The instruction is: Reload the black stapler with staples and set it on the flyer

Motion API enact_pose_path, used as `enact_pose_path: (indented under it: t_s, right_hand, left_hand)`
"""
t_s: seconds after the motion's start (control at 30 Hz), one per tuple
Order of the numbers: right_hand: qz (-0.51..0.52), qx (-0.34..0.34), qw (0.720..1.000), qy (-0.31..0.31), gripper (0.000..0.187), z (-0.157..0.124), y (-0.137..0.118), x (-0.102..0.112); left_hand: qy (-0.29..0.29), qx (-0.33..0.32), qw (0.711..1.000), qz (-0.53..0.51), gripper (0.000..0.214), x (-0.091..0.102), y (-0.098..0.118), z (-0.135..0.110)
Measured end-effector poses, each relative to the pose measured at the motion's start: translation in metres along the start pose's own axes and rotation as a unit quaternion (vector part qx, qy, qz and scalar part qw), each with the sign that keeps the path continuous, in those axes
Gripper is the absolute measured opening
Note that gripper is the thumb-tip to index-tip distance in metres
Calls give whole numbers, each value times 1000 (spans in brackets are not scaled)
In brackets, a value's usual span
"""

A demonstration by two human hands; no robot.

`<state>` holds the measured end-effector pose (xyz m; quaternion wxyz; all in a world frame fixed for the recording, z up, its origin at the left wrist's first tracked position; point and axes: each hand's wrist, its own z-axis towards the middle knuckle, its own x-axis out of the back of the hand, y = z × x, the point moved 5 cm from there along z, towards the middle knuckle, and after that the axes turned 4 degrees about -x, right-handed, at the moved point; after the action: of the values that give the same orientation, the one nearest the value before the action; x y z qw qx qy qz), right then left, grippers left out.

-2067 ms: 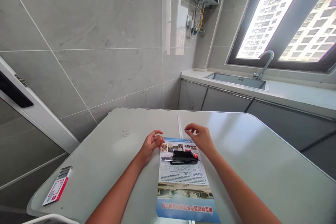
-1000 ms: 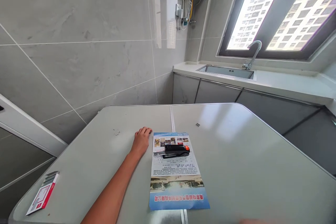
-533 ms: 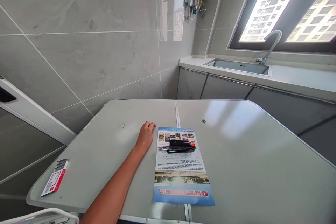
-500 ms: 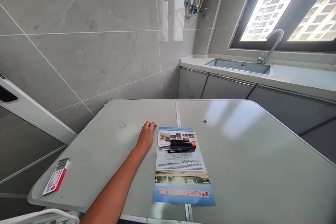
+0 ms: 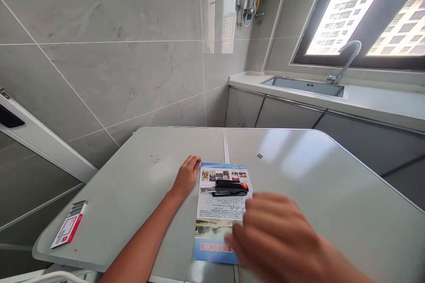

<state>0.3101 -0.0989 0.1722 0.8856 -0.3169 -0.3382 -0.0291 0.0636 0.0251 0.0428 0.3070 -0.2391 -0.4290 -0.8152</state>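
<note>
Closest to the camera, the right hand (image 5: 275, 234) comes back into view from the lower right. Half a second ago it was out of the picture altogether. Now it is a large motion-blurred shape over the near right part of the flyer (image 5: 215, 212). Its fingers look loosely spread and empty, though the blur hides whether they touch the paper. The flyer lies flat where it lay before, lengthwise across the seam of the surface (image 5: 332, 185), with its blue band nearest the person. The black stapler (image 5: 229, 187) with the orange tip rests crosswise on the far part of the flyer, unmoved, with neither hand on it. The left hand (image 5: 187, 177) stays put as well, lying palm down and relaxed, gripping nothing, just beside the flyer's far left corner. So the one change is that both hands are at the paper again, while the paper and stapler are untouched in position. Off to the left, near the edge of the surface, lies a small red and white box (image 5: 68, 230). Beyond the flyer a tiny loose staple (image 5: 259, 155) sits on the bare top. Farther back are the counter with the sink (image 5: 303, 86), the tap (image 5: 345, 59) and the bright window (image 5: 352, 9).
</note>
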Motion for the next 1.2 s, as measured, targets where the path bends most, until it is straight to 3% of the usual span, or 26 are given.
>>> enact_pose_path:
  t_s: [0.07,0.13,0.2,0.27,0.37,0.43,0.6,0.77,1.2]
  right_hand:
    - [-41,-42,997,41,27,20,52,0]
    - [-17,-96,993,65,26,22,102,-6]
    - [6,-119,992,28,18,13,137,-20]
    - [26,-120,992,-18,28,1,156,-34]
    - [42,-115,989,-82,43,-11,166,-52]
    - [39,-125,987,-96,42,-15,168,-60]
    - [40,-163,984,-54,29,-19,177,-61]
    - [60,-179,982,20,30,-21,185,-48]
    - [39,-172,984,-2,31,-22,185,-51]
  left_hand:
    - [-6,-2,1000,-7,21,1,2,-1]
    - [-12,-5,1000,-22,20,0,4,-1]
    - [-19,-4,999,-41,16,-1,4,-1]
    - [-27,-1,998,-62,13,-3,3,-1]
    - [-40,-2,996,-75,11,-6,3,-1]
    - [-51,-5,996,-77,10,-7,5,-2]
    - [-95,-21,988,-120,10,-10,13,-6]
    - [-108,-44,985,-129,10,-9,19,-8]
    - [-150,-147,973,-90,14,-23,21,-13]
